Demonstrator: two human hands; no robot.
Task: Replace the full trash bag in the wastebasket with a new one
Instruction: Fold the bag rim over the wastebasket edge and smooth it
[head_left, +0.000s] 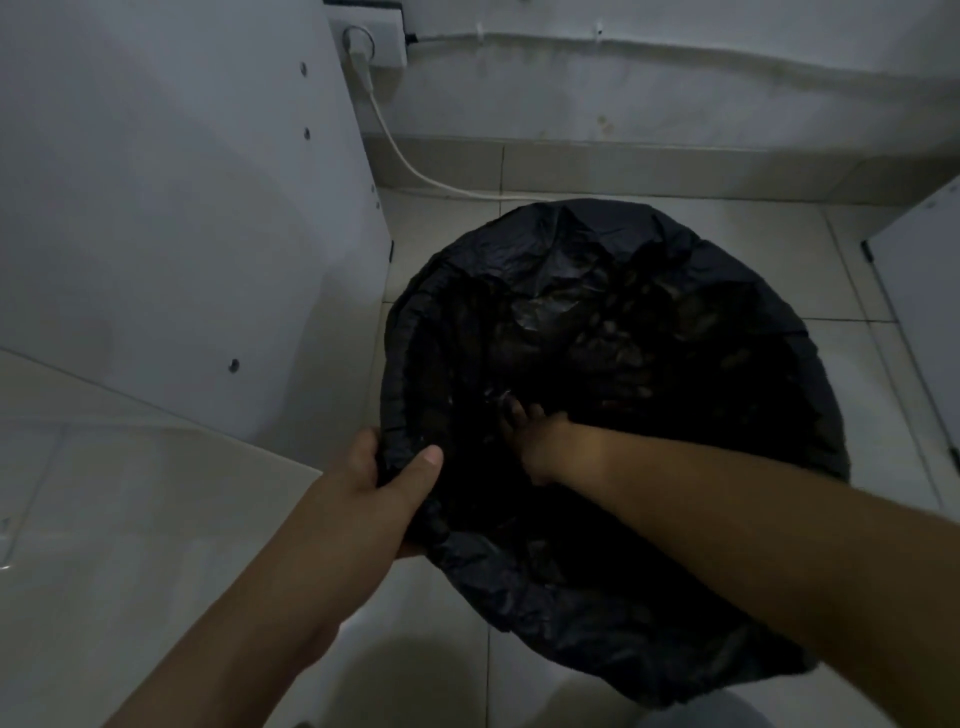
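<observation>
A black trash bag (649, 291) is draped over a round wastebasket on the tiled floor, its plastic folded down over the whole rim so the basket itself is hidden. My left hand (374, 488) grips the bag's edge at the near-left rim, thumb on top of the plastic. My right hand (540, 441) reaches down inside the bag, fingers spread against the dark lining; whether it holds anything is unclear. The bag's inside is too dark to make out.
A white cabinet side (182, 234) stands close on the left. A white cable (415, 171) runs from a wall socket (363, 41) down to the floor behind the basket. Another white panel (924, 291) stands at the right. Pale floor tiles (156, 519) surround the basket.
</observation>
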